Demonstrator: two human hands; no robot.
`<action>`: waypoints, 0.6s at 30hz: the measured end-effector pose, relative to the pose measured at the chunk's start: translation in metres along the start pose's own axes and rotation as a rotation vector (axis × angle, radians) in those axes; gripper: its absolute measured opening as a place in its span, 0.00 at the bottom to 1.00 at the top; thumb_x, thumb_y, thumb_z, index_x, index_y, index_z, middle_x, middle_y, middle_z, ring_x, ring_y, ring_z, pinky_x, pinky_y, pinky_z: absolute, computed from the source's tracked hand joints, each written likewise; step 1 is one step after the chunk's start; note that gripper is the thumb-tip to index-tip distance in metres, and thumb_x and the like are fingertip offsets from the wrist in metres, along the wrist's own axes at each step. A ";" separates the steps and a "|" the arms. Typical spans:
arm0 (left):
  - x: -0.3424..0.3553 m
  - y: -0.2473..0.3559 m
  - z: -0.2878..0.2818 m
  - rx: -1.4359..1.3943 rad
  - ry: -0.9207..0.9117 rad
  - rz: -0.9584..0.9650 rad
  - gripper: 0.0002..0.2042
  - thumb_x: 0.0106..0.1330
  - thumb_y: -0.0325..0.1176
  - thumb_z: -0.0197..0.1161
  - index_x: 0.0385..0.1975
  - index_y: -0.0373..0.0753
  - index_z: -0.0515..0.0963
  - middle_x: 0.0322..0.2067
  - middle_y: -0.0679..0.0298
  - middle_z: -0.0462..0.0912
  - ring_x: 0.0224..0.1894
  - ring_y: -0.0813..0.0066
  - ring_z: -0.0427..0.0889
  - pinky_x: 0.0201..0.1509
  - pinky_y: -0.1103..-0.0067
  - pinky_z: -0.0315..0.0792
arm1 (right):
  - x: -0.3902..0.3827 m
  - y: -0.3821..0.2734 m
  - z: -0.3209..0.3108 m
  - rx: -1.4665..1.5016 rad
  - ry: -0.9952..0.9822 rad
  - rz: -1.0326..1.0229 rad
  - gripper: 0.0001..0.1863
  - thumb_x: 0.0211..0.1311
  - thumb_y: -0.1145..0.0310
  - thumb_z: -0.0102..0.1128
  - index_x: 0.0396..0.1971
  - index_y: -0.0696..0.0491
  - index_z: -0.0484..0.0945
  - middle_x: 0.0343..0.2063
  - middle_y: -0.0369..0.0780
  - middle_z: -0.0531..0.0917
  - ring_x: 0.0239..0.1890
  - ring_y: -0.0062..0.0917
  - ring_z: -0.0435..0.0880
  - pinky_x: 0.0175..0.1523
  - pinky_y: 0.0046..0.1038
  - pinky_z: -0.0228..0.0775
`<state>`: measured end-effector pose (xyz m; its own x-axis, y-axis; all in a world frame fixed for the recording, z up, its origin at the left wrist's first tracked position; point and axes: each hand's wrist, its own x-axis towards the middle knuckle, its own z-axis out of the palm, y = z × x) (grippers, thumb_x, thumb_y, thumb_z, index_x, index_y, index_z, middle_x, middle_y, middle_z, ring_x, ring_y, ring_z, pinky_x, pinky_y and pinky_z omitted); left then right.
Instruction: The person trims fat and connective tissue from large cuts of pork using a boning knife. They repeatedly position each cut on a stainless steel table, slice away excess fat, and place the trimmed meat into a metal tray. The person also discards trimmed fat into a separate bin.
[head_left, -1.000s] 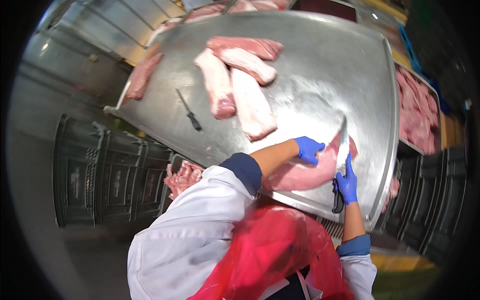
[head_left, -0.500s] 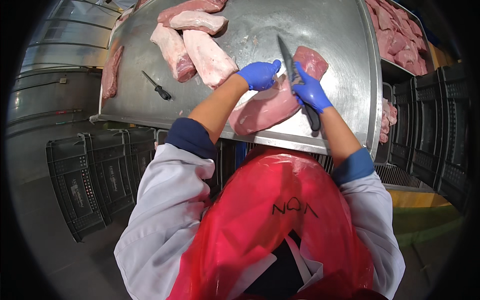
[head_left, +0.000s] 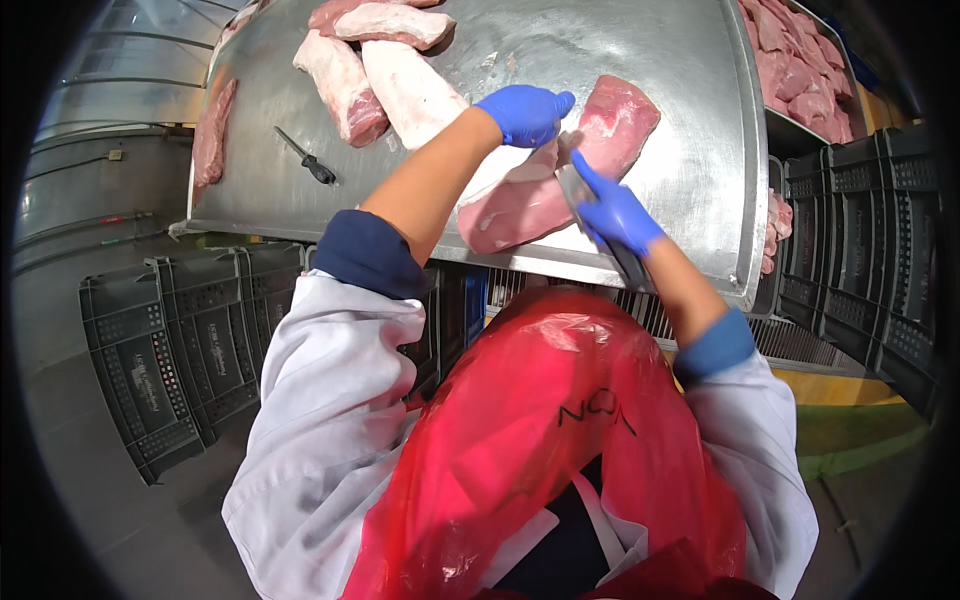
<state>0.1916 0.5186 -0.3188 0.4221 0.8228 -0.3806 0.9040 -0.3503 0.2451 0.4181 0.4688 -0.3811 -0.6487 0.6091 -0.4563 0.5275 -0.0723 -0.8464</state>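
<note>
- Blue gloves [head_left: 618,214] are worn, probably because the meat [head_left: 530,208] is wet and slippery to hold.
- Near the front edge of the metal table [head_left: 700,150], this meat lies slantwise, its lower end on the side of the red apron [head_left: 540,400]; I suppose this place lets it be reached without stretching.
- Left hand [head_left: 525,115] is closed, and it seems to pinch the pale flap [head_left: 540,162] at the upper side of the meat; the exact contact of the fingers is not well visible. Perhaps this grip makes the flap tight.
- Right hand [head_left: 620,218] grasps the knife [head_left: 629,264] by its dark handle, which points back toward the apron. Its blurred blade is at the meat; whether it is inside or only against it, I cannot tell.
- Some space separates the two hands, which may protect the left fingers from the edge.
- Other pieces [head_left: 405,88] are grouped farther back, at the left, so they probably do not disturb the cutting place.
- Apart from the meat, the thin tool [head_left: 318,171] rests with its handle nearer to the apron, which should make it easy to take.
</note>
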 end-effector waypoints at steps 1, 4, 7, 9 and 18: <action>-0.010 -0.008 -0.003 -0.030 0.029 0.000 0.10 0.67 0.33 0.55 0.43 0.36 0.67 0.31 0.47 0.81 0.36 0.41 0.81 0.39 0.57 0.74 | -0.024 0.013 0.006 -0.151 0.010 -0.069 0.38 0.65 0.67 0.51 0.75 0.36 0.52 0.25 0.47 0.84 0.24 0.30 0.85 0.39 0.30 0.80; -0.022 -0.017 -0.007 -0.062 0.063 0.042 0.10 0.66 0.33 0.55 0.42 0.38 0.67 0.31 0.46 0.81 0.35 0.41 0.80 0.38 0.57 0.73 | -0.052 0.009 0.018 0.019 -0.027 -0.014 0.38 0.65 0.64 0.52 0.75 0.35 0.53 0.26 0.50 0.84 0.29 0.35 0.87 0.44 0.35 0.78; -0.031 -0.005 -0.018 -0.028 0.087 0.064 0.10 0.65 0.31 0.56 0.42 0.38 0.68 0.31 0.46 0.81 0.35 0.40 0.80 0.39 0.57 0.73 | 0.016 -0.004 0.030 -0.084 0.098 -0.132 0.39 0.62 0.65 0.54 0.74 0.36 0.54 0.27 0.55 0.83 0.27 0.35 0.86 0.41 0.33 0.77; -0.036 -0.017 -0.018 -0.017 0.151 0.056 0.10 0.64 0.30 0.56 0.42 0.38 0.68 0.30 0.47 0.81 0.35 0.41 0.80 0.39 0.56 0.72 | -0.003 -0.013 0.037 -0.142 0.062 -0.066 0.38 0.64 0.64 0.52 0.75 0.37 0.54 0.27 0.53 0.83 0.29 0.37 0.86 0.43 0.35 0.77; -0.108 -0.009 -0.045 -0.094 0.328 0.136 0.09 0.62 0.31 0.59 0.39 0.39 0.69 0.29 0.49 0.81 0.34 0.43 0.81 0.37 0.57 0.73 | 0.005 -0.034 0.078 -0.097 0.025 -0.109 0.39 0.63 0.65 0.53 0.75 0.41 0.53 0.35 0.59 0.83 0.36 0.51 0.84 0.46 0.40 0.75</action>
<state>0.1347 0.4532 -0.2396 0.4795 0.8768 -0.0362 0.8247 -0.4361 0.3601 0.3541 0.4130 -0.3755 -0.6914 0.6291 -0.3553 0.5065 0.0714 -0.8593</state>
